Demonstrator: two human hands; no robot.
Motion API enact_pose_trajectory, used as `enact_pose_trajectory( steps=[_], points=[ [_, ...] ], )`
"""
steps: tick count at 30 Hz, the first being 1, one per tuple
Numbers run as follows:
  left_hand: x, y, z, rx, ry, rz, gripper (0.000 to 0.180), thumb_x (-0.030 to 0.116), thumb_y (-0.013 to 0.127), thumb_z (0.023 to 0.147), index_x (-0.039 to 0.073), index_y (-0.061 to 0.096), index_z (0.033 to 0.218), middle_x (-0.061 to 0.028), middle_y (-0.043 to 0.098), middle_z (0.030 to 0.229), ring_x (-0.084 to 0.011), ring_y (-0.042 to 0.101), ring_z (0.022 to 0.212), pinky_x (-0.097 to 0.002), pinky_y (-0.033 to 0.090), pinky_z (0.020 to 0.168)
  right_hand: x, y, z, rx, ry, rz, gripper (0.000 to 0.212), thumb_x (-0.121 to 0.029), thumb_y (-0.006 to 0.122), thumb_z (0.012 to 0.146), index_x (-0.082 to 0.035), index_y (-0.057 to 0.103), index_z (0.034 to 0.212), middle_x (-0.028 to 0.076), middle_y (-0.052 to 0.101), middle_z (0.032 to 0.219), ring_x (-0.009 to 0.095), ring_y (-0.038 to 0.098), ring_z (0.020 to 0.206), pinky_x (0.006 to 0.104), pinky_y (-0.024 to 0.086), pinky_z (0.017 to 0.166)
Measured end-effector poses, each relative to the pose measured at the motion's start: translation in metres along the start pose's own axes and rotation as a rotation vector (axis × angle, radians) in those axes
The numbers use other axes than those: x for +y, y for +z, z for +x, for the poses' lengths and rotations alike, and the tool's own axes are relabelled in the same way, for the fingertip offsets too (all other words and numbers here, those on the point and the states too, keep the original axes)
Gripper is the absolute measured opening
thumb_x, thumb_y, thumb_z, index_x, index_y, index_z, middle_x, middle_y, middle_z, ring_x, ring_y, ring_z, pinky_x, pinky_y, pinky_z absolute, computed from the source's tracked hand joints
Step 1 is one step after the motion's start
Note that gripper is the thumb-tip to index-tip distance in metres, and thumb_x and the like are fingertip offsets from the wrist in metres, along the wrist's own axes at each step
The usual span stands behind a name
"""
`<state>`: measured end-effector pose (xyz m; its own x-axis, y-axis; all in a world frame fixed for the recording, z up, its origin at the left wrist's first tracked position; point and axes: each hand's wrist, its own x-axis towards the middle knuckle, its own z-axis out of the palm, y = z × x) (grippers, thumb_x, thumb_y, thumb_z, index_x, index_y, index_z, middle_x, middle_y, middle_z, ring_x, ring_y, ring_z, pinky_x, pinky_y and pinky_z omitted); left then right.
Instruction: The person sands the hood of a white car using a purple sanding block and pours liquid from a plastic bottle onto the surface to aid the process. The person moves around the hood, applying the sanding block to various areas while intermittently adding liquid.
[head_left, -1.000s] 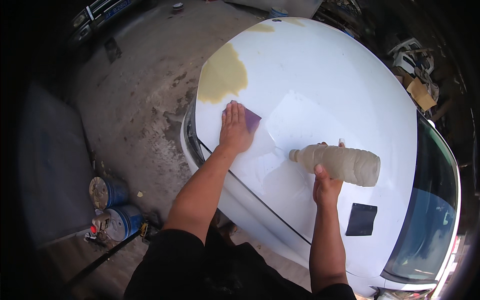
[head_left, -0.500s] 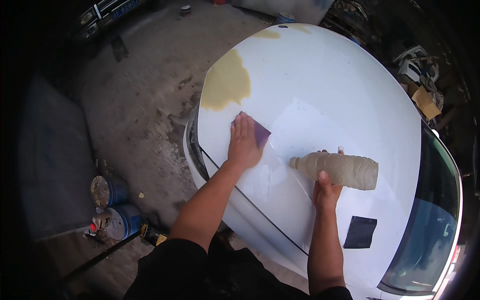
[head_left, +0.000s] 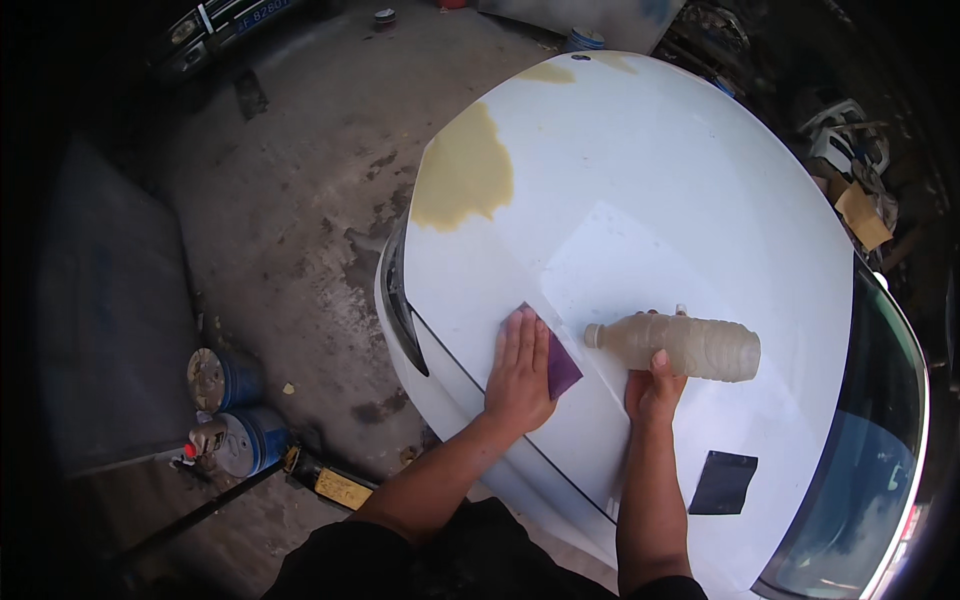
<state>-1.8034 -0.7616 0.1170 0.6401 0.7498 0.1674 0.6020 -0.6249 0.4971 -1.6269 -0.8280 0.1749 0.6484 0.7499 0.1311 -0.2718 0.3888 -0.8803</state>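
Note:
My left hand lies flat over a purple sheet of sandpaper, pressing it on the white car hood. One corner shows past the fingertips, and more sticks out on the hand's right side. Clasped in my right hand is a clear, ribbed plastic bottle of cloudy liquid, tilted nearly level above the hood, its neck toward my left hand. A dark rectangular sheet lies on the hood to the right of my right forearm. Yellowish patches, the largest a filler-like patch, mark the hood's far left side.
Blue buckets stand on the floor at left, near a yellow-and-black object. The windshield borders the hood at right. A cardboard piece and clutter lie beyond it. Another vehicle is at the far left.
My left hand has slid with the sandpaper toward me and slightly right. My right hand keeps hold of the bottle in nearly the same place. The view has shifted slightly.

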Motion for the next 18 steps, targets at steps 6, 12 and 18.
enact_pose_trajectory(
  steps=[6,12,18],
  points=[
    [-0.052,-0.015,0.061,0.148,-0.111,0.023,0.08,0.034,0.06,0.091,-0.009,0.024,0.148,-0.0269,0.017,0.158,-0.0396,0.011,0.149,-0.0481,0.01,0.121,-0.007,0.001,-0.002,-0.034,0.018,0.043,0.1,-0.024,0.081,0.076,-0.003,0.018,0.151,0.019,0.048,0.134,0.034,0.047,0.127,0.0497,0.035,0.111],
    [-0.05,-0.016,0.026,0.054,-0.132,0.06,0.084,0.037,0.063,0.089,-0.009,0.025,0.148,-0.0284,0.02,0.157,-0.04,0.011,0.149,-0.0499,0.01,0.121,-0.006,-0.003,0.004,-0.08,0.01,-0.008,0.099,-0.025,0.081,0.075,-0.004,0.02,0.15,0.019,0.048,0.134,0.035,0.047,0.128,0.0505,0.034,0.112],
    [-0.055,-0.019,0.024,0.057,-0.133,0.076,0.086,0.04,0.062,0.09,-0.008,0.023,0.149,-0.027,0.019,0.158,-0.0385,0.01,0.149,-0.0487,0.008,0.121,-0.015,-0.001,0.004,-0.09,0.017,-0.072,0.102,-0.031,0.083,0.073,-0.002,0.021,0.149,0.02,0.048,0.134,0.035,0.047,0.127,0.0507,0.033,0.113]
  ],
)
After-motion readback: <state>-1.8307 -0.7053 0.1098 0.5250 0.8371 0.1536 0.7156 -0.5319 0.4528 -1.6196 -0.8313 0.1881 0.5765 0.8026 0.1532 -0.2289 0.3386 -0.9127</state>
